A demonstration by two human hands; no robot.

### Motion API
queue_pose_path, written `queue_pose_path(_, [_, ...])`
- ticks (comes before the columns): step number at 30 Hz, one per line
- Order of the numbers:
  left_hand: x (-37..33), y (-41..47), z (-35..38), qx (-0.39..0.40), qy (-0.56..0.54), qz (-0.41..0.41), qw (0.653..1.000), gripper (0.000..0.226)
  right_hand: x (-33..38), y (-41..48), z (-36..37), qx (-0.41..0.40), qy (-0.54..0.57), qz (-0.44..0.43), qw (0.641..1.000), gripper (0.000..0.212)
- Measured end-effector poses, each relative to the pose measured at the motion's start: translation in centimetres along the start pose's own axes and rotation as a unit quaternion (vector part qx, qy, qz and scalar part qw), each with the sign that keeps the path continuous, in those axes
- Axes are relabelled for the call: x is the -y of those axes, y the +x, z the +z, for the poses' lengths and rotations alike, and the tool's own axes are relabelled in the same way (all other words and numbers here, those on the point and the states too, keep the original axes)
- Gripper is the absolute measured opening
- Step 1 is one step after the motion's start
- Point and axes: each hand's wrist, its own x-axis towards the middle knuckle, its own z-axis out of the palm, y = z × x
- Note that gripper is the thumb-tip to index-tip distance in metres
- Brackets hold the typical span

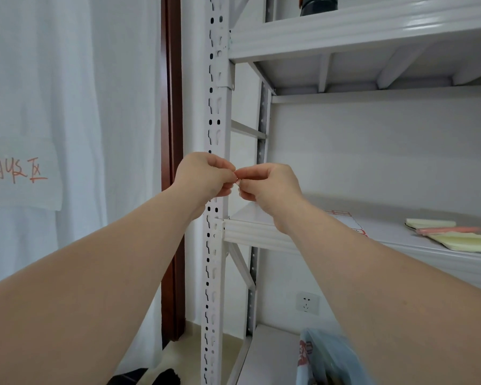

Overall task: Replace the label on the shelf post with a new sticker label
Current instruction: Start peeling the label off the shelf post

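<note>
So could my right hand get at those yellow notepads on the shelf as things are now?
Probably yes: the yellow notepads lie in the open on the shelf, nothing between. But the right hand is pinching something small together with the left hand.

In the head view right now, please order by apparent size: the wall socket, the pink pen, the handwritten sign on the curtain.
1. Handwritten sign, largest, partly cut off at the left edge.
2. Pink pen and wall socket look similar in area; the pen is longer but thin and blurred, so I leave them unranked.
</note>
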Motion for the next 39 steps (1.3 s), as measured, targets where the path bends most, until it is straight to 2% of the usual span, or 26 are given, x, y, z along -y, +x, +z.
queue_pose_path(2, [-0.5, -0.4, 0.0, 0.004, -0.004, 0.001, 1.0, 0.01, 0.1, -0.3, -0.4, -0.013, -0.006, 0.0, 1.0, 0.02])
queue_pose_path(7, [-1.4, -1.4, 0.0, 0.037, -0.008, -0.013, 0.999, 0.014, 0.4, -1.0, -1.5, -0.019, 0.015, 0.01, 1.0, 0.033])
queue_pose_path(14, [-2.5, -2.9, 0.4, 0.061, 0.008, -0.007, 0.998, 0.009, 1.3, -2.2, -2.2, -0.019, 0.021, 0.004, 1.0, 0.021])
queue_pose_path(20, [-3.3, -3.8, 0.8, 0.079, 0.013, -0.007, 0.997, 0.011, 2.0, -3.1, -3.2, 0.007, 0.009, -0.004, 1.0, 0.03])
queue_pose_path(29, [-4.1, -4.6, 1.3, 0.045, 0.016, 0.011, 0.999, 0.011, 2.7, -3.9, -4.4, 0.028, -0.001, -0.003, 1.0, 0.04])
queue_pose_path(39, [-4.4, -5.3, 2.1, 0.037, 0.002, 0.039, 0.999, 0.021, 2.5, -4.0, -5.0, 0.011, 0.012, 0.015, 1.0, 0.03])
